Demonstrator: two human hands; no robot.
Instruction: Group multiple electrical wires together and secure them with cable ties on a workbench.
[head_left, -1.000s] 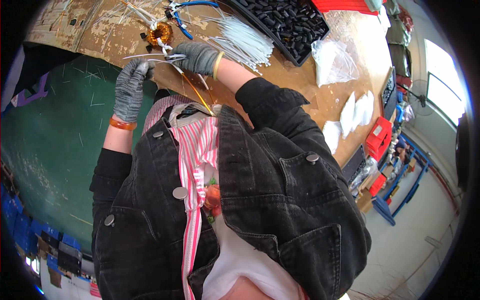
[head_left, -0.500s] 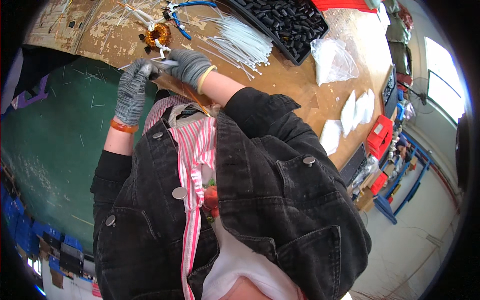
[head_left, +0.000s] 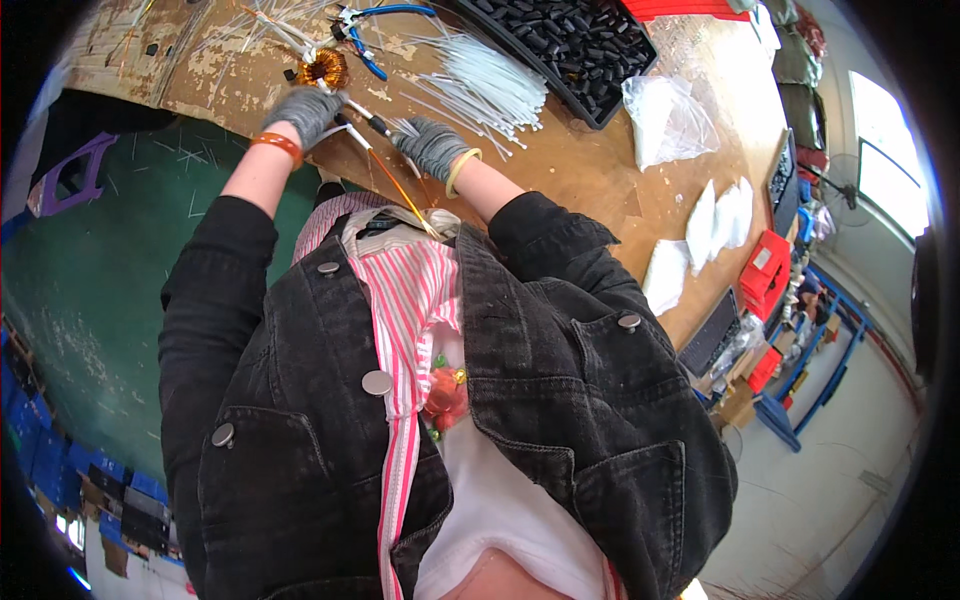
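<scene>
My left hand [head_left: 303, 114], in a grey knit glove, is closed at the near side of a copper-wound ring coil [head_left: 323, 69]. Its fingertips meet the root of a white-sleeved lead [head_left: 361, 109] with a black piece [head_left: 378, 125] on its end. My right hand [head_left: 432, 147], gloved alike, pinches at that black end. Thin white strips [head_left: 405, 127] stick up beside its fingers. A second lead in a white sleeve [head_left: 352, 131] hangs over the table edge, with an orange-yellow wire [head_left: 400, 189] running from it toward my apron. My palms are hidden.
Blue-handled pliers [head_left: 366, 55] lie right of the coil. Beyond my right hand are a pile of white cable ties [head_left: 492, 85] and a black tray [head_left: 600, 118] of small black pieces. A clear bag [head_left: 668, 125], white packets [head_left: 705, 225] and a red box [head_left: 765, 272] sit farther right.
My hands have moved apart; before, they met below the coil. The left shifted up and right toward the coil, the right moved right and down. The black-ended lead now shows between them.
</scene>
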